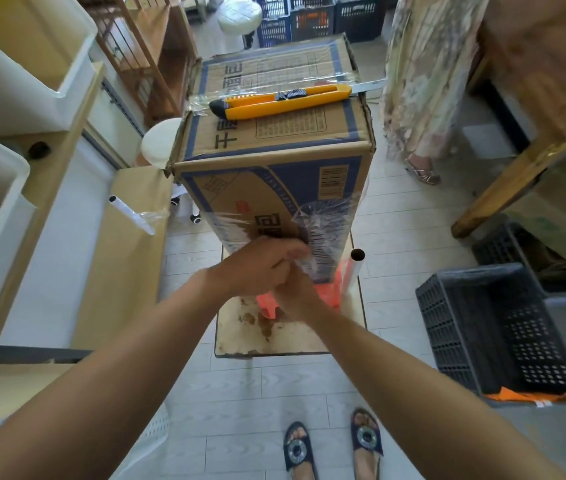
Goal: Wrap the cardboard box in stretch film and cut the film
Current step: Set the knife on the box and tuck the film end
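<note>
A tall cardboard box (274, 147) with blue print stands upright on a small stained board (274, 336). A yellow utility knife (285, 100) lies across its top, blade out to the right. Clear stretch film (323, 223) clings to the lower front of the box, bunched near the right corner. My left hand (257, 266) and my right hand (295, 292) meet low at the box front, both pinching the gathered film. A film roll (356, 268) stands upright just right of the box's base.
Another film roll (132, 214) lies on the cardboard-covered bench at left. A black crate (496, 334) sits on the floor at right. A person in a patterned skirt (423, 74) stands behind the box. Shelving lines the left, and a wooden table is at upper right.
</note>
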A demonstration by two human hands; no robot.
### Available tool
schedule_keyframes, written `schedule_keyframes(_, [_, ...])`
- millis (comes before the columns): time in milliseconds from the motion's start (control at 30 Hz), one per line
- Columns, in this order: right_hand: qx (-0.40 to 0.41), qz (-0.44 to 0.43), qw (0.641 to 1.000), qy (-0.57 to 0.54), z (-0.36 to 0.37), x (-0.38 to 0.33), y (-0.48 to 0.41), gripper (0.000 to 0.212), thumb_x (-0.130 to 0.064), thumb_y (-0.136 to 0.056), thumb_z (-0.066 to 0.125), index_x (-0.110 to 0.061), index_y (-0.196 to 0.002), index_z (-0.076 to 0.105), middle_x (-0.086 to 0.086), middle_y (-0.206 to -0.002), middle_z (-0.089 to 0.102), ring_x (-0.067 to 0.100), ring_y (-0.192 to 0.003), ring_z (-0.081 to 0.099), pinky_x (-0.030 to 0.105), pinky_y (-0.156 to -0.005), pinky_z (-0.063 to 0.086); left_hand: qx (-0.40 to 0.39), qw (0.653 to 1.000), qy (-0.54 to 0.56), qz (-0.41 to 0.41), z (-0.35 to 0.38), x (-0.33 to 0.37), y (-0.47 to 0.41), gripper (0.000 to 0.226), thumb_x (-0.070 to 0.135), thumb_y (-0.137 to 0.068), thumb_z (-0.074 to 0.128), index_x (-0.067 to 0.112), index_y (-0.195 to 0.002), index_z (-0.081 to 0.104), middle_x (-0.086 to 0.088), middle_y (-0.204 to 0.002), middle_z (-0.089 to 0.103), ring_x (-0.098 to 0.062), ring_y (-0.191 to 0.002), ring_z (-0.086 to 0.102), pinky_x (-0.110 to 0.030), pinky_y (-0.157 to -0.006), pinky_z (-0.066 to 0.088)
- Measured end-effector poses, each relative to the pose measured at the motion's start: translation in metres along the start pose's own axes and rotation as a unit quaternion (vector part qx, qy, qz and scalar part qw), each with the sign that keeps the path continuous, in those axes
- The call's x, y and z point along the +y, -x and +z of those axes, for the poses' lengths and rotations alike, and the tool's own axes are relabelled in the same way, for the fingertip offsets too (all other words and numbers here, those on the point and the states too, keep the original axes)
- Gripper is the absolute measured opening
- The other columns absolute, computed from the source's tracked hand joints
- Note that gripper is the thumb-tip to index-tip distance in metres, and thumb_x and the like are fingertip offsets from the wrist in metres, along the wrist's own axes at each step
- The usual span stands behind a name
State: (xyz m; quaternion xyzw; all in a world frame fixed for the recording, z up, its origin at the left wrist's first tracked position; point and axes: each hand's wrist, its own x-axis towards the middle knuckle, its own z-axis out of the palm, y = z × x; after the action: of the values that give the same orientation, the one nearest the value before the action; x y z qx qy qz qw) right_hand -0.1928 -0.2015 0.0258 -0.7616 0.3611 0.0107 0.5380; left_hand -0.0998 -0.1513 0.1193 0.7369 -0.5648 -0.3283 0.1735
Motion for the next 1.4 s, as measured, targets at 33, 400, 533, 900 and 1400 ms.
schedule_keyframes(33, [0.017, -0.002, 1.0, -0.01, -0.011, -0.002, -0.001, 0.03, -0.012, -0.098, 0.052, -0.007, -0.126, 0.058, 0.003, -0.116, 0.061, 0.018, -0.107, 0.058, 0.007, -0.07, 0.041, 0.005, 1.0, -0.01, 0.01, -0.004, -0.001, 0.003, 0.041, 0.002, -0.094, 0.045, 0.015, -0.127, 0.065, 0.003, -0.13, 0.067, -0.001, -0.114, 0.057, -0.007, -0.097, 0.04])
schedule_keyframes(400, [0.086, -0.018, 0.995, 0.056, -0.058, 0.033, 0.006, 0.031, -0.001, -0.094, 0.05, -0.013, -0.106, 0.076, 0.007, -0.114, 0.071, 0.025, -0.107, 0.063, 0.023, -0.081, 0.04, 0.048, 0.998, -0.019, 0.021, -0.034, -0.041, 0.035, 0.053, -0.007, -0.084, 0.042, 0.016, -0.127, 0.064, 0.003, -0.126, 0.065, -0.008, -0.118, 0.059, -0.025, -0.105, 0.046])
schedule_keyframes(533, [0.053, -0.019, 0.994, 0.094, -0.057, 0.032, 0.021, 0.044, 0.006, -0.088, 0.044, -0.013, -0.116, 0.072, 0.007, -0.121, 0.069, 0.026, -0.111, 0.062, 0.027, -0.087, 0.048, 0.077, 0.996, -0.051, -0.02, -0.036, -0.048, 0.05, 0.052, -0.009, -0.084, 0.046, 0.017, -0.123, 0.068, 0.006, -0.12, 0.066, -0.004, -0.106, 0.056, -0.001, -0.089, 0.037])
schedule_keyframes(900, [-0.009, -0.109, 0.977, 0.183, -0.07, -0.015, 0.024, 0.041, 0.001, -0.089, 0.054, -0.013, -0.127, 0.061, 0.007, -0.126, 0.065, 0.023, -0.115, 0.061, 0.036, -0.102, 0.049, 0.092, 0.99, -0.086, -0.069, -0.038, -0.048, 0.061, 0.049, -0.003, -0.087, 0.047, 0.015, -0.13, 0.061, -0.002, -0.127, 0.068, -0.019, -0.117, 0.062, -0.032, -0.102, 0.049])
schedule_keyframes(1400, [0.107, -0.214, 0.951, 0.194, -0.122, -0.095, 0.064, 0.033, -0.004, -0.084, 0.05, -0.015, -0.107, 0.071, -0.001, -0.104, 0.074, 0.016, -0.095, 0.067, 0.028, -0.084, 0.054, 0.279, 0.959, -0.022, 0.049, -0.087, 0.012, 0.08, 0.027, 0.004, -0.087, 0.054, 0.017, -0.103, 0.071, 0.013, -0.097, 0.074, -0.003, -0.092, 0.07, -0.029, -0.087, 0.057])
